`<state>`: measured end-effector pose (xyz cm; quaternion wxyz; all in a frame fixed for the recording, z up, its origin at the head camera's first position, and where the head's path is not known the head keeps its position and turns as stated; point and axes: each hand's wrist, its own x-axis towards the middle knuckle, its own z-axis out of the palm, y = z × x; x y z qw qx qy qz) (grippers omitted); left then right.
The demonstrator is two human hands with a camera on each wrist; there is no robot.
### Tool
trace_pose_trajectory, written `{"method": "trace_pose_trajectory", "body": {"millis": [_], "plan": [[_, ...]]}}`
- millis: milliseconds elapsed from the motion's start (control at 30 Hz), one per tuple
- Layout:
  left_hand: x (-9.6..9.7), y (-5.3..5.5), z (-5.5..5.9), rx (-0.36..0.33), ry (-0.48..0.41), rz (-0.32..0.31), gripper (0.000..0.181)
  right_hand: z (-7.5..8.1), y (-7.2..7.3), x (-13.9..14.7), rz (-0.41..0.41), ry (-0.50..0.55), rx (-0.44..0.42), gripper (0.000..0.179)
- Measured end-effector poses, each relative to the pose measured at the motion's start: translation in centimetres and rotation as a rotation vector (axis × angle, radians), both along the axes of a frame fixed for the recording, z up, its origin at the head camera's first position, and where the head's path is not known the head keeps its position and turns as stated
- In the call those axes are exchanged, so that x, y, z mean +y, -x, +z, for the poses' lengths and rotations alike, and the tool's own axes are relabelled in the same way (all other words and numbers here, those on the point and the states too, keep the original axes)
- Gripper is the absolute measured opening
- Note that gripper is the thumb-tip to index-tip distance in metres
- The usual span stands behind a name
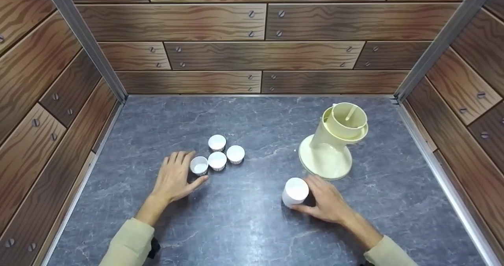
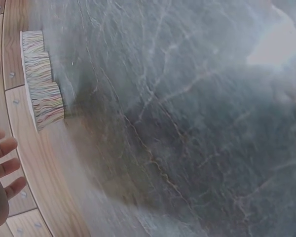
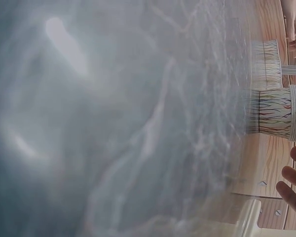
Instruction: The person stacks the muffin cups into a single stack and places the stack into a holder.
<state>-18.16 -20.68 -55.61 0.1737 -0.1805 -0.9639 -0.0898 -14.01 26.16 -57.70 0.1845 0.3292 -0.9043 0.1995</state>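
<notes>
Several small white patterned cups (image 1: 217, 161) stand close together on the left part of the table; their sides also show in the left wrist view as patterned cups (image 2: 42, 79). My left hand (image 1: 175, 179) is beside the nearest-left cup (image 1: 199, 166), fingers on its far left and thumb along its near side, loosely spread. On the right, my right hand (image 1: 325, 201) holds an upright stack of white cups (image 1: 294, 193), forefinger behind it and thumb in front. Ridged stacked rims show on the cup stack (image 3: 281, 113) in the right wrist view, with the other fingers (image 3: 291, 195) spread.
A pale yellow dispenser-like holder (image 1: 325, 159) with a round base and a tilted, open cylinder stands behind my right hand. Wood-patterned walls (image 1: 214, 55) with metal edge strips enclose the dark marbled table (image 1: 252, 116) at the back and sides.
</notes>
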Motion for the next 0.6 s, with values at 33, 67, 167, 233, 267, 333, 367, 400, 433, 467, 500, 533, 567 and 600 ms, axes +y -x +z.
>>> {"method": "trace_pose_trajectory", "body": {"millis": [33, 67, 167, 233, 267, 333, 367, 400, 433, 467, 500, 533, 567, 600], "plan": [[-0.04, -0.02, -0.03, -0.005, -0.001, 0.006, 0.088, 0.00, -0.02, -0.01, -0.003, -0.001, -0.004, 0.068], [-0.08, -0.04, -0.06, -0.010, -0.002, 0.011, 0.087, -0.01, -0.04, -0.02, -0.007, -0.002, -0.007, 0.068], [-0.18, -0.10, -0.11, -0.023, -0.003, 0.025, 0.087, -0.04, -0.04, -0.03, -0.012, -0.009, -0.009, 0.067], [-0.26, -0.10, -0.16, -0.028, 0.000, 0.031, 0.087, -0.04, -0.03, -0.04, -0.012, -0.011, -0.004, 0.067], [-0.30, -0.10, -0.17, -0.029, 0.001, 0.032, 0.087, -0.07, -0.03, -0.03, -0.012, -0.012, -0.001, 0.067], [-0.38, -0.06, -0.20, -0.029, -0.001, 0.031, 0.087, -0.06, -0.04, -0.03, -0.010, -0.010, 0.007, 0.068], [-0.41, -0.03, -0.22, -0.028, 0.000, 0.028, 0.087, -0.06, -0.04, -0.02, -0.009, -0.009, 0.009, 0.068], [-0.43, 0.00, -0.25, -0.027, -0.001, 0.025, 0.087, -0.07, -0.04, -0.01, -0.008, -0.007, 0.010, 0.068], [-0.45, 0.04, -0.26, -0.025, -0.002, 0.022, 0.087, -0.07, -0.04, -0.01, -0.007, -0.006, 0.010, 0.068], [-0.46, 0.07, -0.30, -0.023, -0.004, 0.019, 0.087, -0.06, -0.05, 0.00, -0.006, -0.004, 0.010, 0.067], [-0.48, 0.11, -0.36, -0.021, -0.003, 0.017, 0.087, -0.07, -0.05, 0.02, -0.004, -0.002, 0.011, 0.067], [-0.50, 0.15, -0.43, -0.019, -0.001, 0.017, 0.087, -0.05, -0.04, 0.04, -0.003, -0.002, 0.009, 0.067], [-0.50, 0.20, -0.50, -0.018, -0.002, 0.016, 0.088, -0.01, -0.04, 0.06, -0.003, -0.002, 0.008, 0.067], [-0.53, 0.23, -0.59, -0.016, -0.001, 0.018, 0.088, 0.01, -0.03, 0.07, -0.003, -0.003, 0.008, 0.067]]}}
